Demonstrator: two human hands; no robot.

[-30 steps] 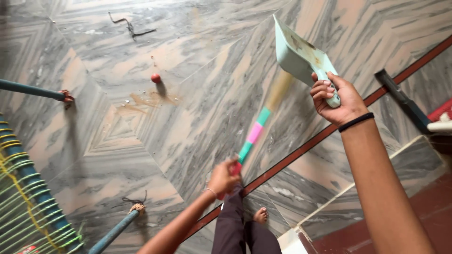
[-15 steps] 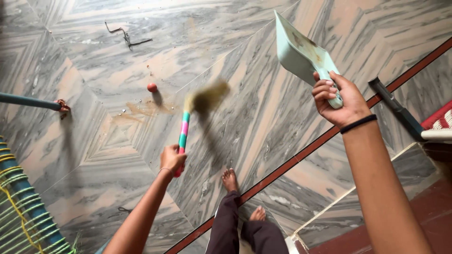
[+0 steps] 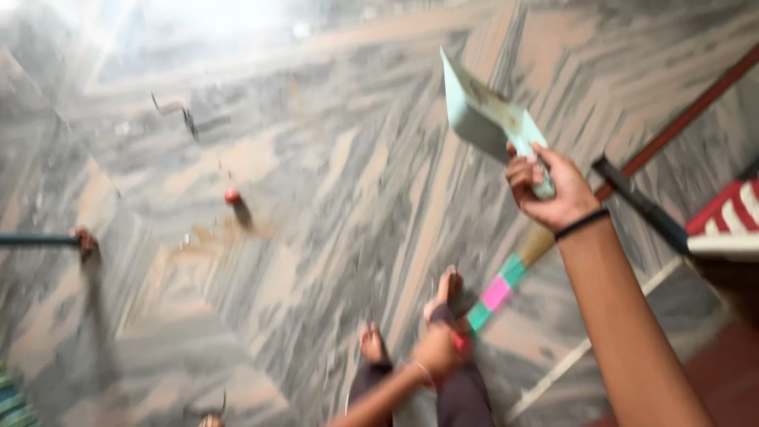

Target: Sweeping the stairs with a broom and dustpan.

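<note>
Right hand [image 3: 553, 190] raised over the grey-and-tan veined marble floor [image 3: 332, 182], fingers wrapped tight round the handle of a pale mint-green plastic dustpan [image 3: 482, 119], pan tilted up and to the left. Left hand [image 3: 436, 348] low near two bare feet, closed round the red end of a short broom with green and pink banded handle [image 3: 498, 291], slanting up to the right behind the right forearm. Farther left on the floor, a small red ball [image 3: 232, 195] beside a brownish smear, all blurred.
</note>
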